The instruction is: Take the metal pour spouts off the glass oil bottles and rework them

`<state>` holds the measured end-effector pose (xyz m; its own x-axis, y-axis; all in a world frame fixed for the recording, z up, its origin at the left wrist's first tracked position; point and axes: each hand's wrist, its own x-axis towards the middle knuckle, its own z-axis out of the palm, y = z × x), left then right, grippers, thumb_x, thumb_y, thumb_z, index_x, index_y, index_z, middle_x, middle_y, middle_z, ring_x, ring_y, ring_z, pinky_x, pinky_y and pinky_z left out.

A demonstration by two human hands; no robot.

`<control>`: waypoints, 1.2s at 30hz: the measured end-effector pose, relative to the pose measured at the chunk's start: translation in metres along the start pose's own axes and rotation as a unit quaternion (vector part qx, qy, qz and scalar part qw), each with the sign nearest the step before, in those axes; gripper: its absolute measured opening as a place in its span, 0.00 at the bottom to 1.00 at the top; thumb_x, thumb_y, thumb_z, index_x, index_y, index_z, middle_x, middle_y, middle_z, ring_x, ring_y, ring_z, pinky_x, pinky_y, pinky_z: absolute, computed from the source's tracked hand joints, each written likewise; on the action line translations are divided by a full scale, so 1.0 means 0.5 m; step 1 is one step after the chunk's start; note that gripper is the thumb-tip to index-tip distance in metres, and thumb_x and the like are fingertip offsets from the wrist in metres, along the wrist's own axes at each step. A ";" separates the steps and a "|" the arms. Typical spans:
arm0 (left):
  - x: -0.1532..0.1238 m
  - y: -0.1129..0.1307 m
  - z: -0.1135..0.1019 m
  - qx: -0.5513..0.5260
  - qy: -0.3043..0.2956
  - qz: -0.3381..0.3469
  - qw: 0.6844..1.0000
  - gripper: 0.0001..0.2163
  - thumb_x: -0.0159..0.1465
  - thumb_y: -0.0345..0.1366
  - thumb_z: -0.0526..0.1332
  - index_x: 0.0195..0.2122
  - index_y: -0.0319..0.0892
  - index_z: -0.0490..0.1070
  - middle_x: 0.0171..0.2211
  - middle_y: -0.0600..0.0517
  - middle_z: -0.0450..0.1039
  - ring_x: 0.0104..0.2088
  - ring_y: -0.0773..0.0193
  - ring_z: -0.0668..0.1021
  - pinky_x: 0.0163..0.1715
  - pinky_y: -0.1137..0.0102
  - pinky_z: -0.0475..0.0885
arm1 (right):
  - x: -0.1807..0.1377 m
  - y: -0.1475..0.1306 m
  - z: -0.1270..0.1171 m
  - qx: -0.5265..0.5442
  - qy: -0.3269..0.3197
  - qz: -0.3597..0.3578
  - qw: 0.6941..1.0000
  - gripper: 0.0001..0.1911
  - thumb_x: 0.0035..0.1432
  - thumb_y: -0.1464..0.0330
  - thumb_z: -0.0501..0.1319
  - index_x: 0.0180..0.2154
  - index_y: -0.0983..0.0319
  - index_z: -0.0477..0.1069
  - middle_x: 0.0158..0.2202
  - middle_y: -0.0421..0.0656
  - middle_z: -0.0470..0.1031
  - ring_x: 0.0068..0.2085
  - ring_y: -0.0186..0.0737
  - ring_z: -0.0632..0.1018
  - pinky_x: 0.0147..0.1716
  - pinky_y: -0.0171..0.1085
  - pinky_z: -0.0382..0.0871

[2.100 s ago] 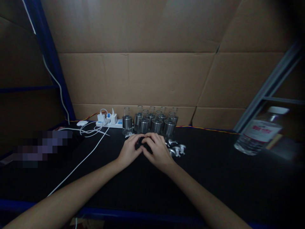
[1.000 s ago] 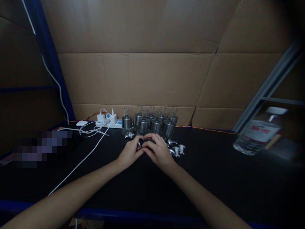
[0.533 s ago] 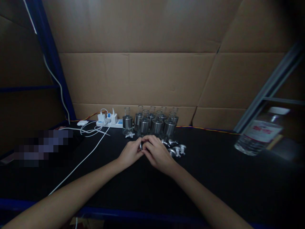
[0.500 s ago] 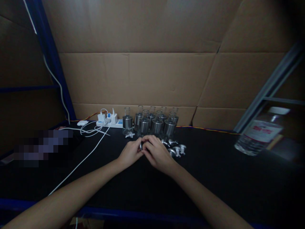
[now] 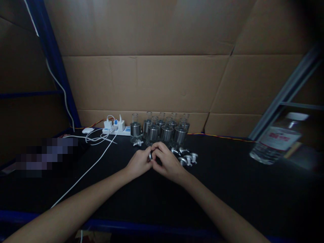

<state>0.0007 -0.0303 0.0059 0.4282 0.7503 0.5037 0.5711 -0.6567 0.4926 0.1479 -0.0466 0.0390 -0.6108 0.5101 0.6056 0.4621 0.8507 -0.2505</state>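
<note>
My left hand [image 5: 138, 163] is closed around a small round piece with a silver rim [image 5: 150, 156], mostly covered by fingers. Against its right side, my right hand [image 5: 165, 161] curls in with thumb and fingertips on the piece. Behind the hands stand several glass bottles with steel sleeves [image 5: 167, 133] and clear necks. Just right of my right hand lie several silver pour spouts [image 5: 187, 158] with pale stems. One more pour spout [image 5: 138, 143] rests in front of the leftmost bottle.
A white power strip [image 5: 126, 131] with plugged chargers and loose white cables [image 5: 98, 160] is at the left. A large clear water bottle [image 5: 277, 141] stands at the right. Brown cardboard [image 5: 152, 84] walls the back of the black table [image 5: 141, 206].
The fingers of my right hand have shifted slightly on the small round piece, opening a wider gap between thumb and forefinger. Both hands stay in nearly the same place.
</note>
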 end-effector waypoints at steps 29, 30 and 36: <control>0.006 -0.007 -0.025 0.046 -0.035 0.100 0.993 0.10 0.49 0.28 0.53 0.33 0.39 0.61 0.20 0.57 0.63 0.20 0.70 0.69 0.21 0.78 0.60 | 0.002 -0.006 0.004 0.090 0.055 0.004 0.994 0.08 0.40 0.79 0.53 0.22 0.61 0.56 0.32 0.41 0.59 0.33 0.33 0.66 0.30 0.33 0.61; 0.006 -0.008 -0.026 0.050 -0.033 0.107 0.992 0.09 0.49 0.28 0.53 0.33 0.39 0.61 0.20 0.57 0.62 0.20 0.70 0.69 0.21 0.78 0.60 | 0.002 -0.006 0.003 0.093 0.056 0.003 0.994 0.08 0.40 0.79 0.53 0.22 0.61 0.56 0.32 0.41 0.59 0.33 0.33 0.66 0.30 0.32 0.61; 0.006 -0.013 -0.027 0.077 -0.020 0.127 0.989 0.07 0.49 0.29 0.53 0.31 0.39 0.60 0.20 0.57 0.62 0.20 0.69 0.68 0.21 0.77 0.60 | 0.002 -0.009 0.002 0.103 0.057 0.001 0.993 0.09 0.39 0.79 0.53 0.22 0.61 0.56 0.31 0.40 0.59 0.33 0.33 0.65 0.31 0.32 0.61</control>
<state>-0.0112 -0.0247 0.0138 0.5963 0.5679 0.5673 0.5410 -0.8065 0.2387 0.1444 -0.0498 0.0400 -0.5284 0.5035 0.6836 0.3147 0.8640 -0.3931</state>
